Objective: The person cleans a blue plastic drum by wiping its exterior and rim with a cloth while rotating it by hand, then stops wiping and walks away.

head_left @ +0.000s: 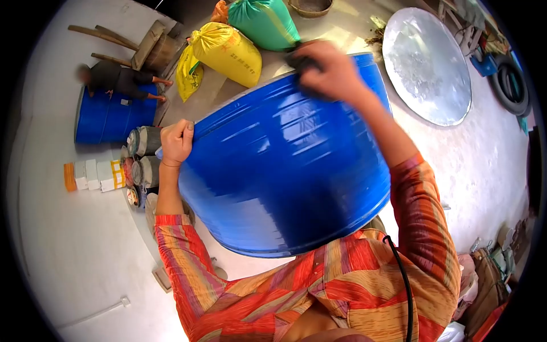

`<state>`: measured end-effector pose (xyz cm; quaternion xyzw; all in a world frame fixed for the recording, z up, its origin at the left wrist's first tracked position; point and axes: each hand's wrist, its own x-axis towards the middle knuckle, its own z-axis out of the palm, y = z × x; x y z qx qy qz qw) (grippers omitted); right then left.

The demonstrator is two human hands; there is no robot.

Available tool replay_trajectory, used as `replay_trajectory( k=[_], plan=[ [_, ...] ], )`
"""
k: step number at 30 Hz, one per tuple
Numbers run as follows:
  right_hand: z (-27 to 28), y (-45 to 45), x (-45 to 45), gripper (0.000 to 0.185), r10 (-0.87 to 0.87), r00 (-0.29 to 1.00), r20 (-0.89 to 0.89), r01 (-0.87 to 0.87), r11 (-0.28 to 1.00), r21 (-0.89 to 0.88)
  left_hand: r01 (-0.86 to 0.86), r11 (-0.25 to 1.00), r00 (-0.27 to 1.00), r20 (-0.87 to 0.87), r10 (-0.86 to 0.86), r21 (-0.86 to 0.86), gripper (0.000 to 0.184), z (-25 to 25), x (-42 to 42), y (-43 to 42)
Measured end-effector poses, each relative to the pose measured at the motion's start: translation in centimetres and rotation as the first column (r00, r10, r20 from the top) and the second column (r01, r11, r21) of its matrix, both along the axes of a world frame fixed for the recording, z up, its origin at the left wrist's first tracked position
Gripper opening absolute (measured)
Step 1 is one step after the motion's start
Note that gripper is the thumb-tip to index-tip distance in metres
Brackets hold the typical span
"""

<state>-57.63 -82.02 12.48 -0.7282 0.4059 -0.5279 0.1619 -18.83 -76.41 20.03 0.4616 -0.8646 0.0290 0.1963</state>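
A large blue plastic drum lies tilted on its side in front of my body, its glossy wall facing me. My left hand is closed around its rim at the left end. On the drum's far upper side, my right hand is closed on a dark cloth-like thing pressed to the wall. Motion smears this hand, so the exact kind of the dark thing cannot be made out. The inside of the drum is hidden.
Beyond the drum stand a yellow sack and a green sack. A round metal sheet lies at right, near black tires. At left, another person sits on a second blue drum, near several jars.
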Motion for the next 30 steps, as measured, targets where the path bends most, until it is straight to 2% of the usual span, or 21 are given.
replay_trajectory(
  k=[1,2,3,4,7,8,9,10,11,12,14,16,20,22,25,27,28,30],
  plan=[
    [-2.6,-1.7,-3.3,0.039,-0.102,0.991,0.091,0.077,0.967,0.242,-0.019,1.0,1.0,0.011,0.019,-0.003,0.026,0.0,-0.1,0.2],
    [-5.4,-3.3,-6.6,0.044,-0.236,0.964,0.124,0.173,0.907,0.383,-0.026,1.0,1.0,0.006,0.026,-0.011,0.026,0.0,-0.1,0.5],
    [-8.3,-4.7,-9.7,0.047,-0.338,0.94,0.046,0.288,0.86,0.421,-0.03,1.0,1.0,-0.005,0.03,-0.001,0.025,0.1,-0.2,0.9],
    [-13.6,-7.0,-12.6,0.046,-0.408,0.909,0.083,0.358,0.867,0.345,-0.037,0.999,0.999,-0.017,0.037,0.01,0.025,0.1,-0.1,1.3],
    [-25.6,-11.1,-20.3,0.044,-0.461,0.888,-0.003,0.371,0.71,0.599,-0.025,1.0,1.0,-0.01,0.025,-0.002,0.02,0.0,1.1,1.5],
    [-27.1,-12.7,-21.0,0.042,-0.441,0.897,-0.034,0.359,0.679,0.641,-0.016,0.999,1.0,0.024,0.017,-0.042,0.018,-0.5,1.4,1.3],
    [-22.6,-11.1,-18.5,0.04,-0.452,0.868,-0.205,0.48,0.66,0.578,-0.028,0.995,0.998,0.062,0.034,-0.091,0.016,-0.8,1.8,1.2],
    [-22.6,-10.9,-17.0,0.038,-0.46,0.886,-0.056,0.436,0.788,0.434,-0.038,0.998,0.999,0.013,0.039,-0.047,0.014,-0.7,1.8,1.2],
    [-16.9,-9.0,-14.2,0.037,-0.475,0.857,0.201,0.249,0.722,0.645,-0.084,0.995,0.996,0.031,0.085,-0.045,0.015,-0.4,1.4,1.3],
    [-16.2,-9.4,-13.6,0.033,-0.391,0.875,0.286,0.154,0.784,0.601,-0.09,0.995,0.996,0.01,0.09,-0.053,0.014,-0.7,1.7,0.9],
    [-12.7,-7.5,-9.8,0.03,-0.363,0.919,0.155,0.286,0.883,0.373,-0.084,0.996,0.996,-0.01,0.084,-0.027,0.015,-0.3,2.1,1.2],
    [-5.9,-3.8,-5.2,0.027,-0.263,0.965,-0.023,0.263,0.956,0.132,-0.092,0.996,0.995,-0.032,0.091,-0.021,0.017,0.4,1.4,1.2],
    [3.8,1.8,4.5,0.028,-0.046,0.975,-0.218,0.01,0.986,-0.165,-0.105,0.994,0.992,-0.065,0.105,0.009,0.019,-0.2,-0.9,0.3],
    [5.9,3.6,8.3,0.028,0.034,0.947,-0.32,-0.118,0.962,-0.247,-0.051,0.999,0.998,-0.043,0.051,-0.004,0.014,-0.5,-2.1,0.1],
    [7.2,2.5,10.7,0.029,0.055,0.897,-0.439,-0.174,0.956,-0.237,-0.086,0.996,0.996,-0.004,0.086,-0.014,0.014,-1.1,-2.6,-0.3],
    [6.5,0.3,10.0,0.027,0.139,0.903,-0.406,-0.102,0.988,0.111,-0.122,0.993,0.992,0.046,0.121,0.009,0.017,-1.9,-2.7,-0.2],
    [6.6,-0.5,9.5,0.027,0.149,0.909,-0.389,-0.039,0.96,0.277,-0.127,0.992,0.991,0.039,0.126,0.009,0.017,-1.4,-3.0,-0.1],
    [7.0,-0.2,8.8,0.029,0.085,0.898,-0.433,0.017,0.974,0.227,-0.129,0.99,0.988,0.088,0.125,0.051,0.022,-0.5,-3.2,0.2]
  ],
)
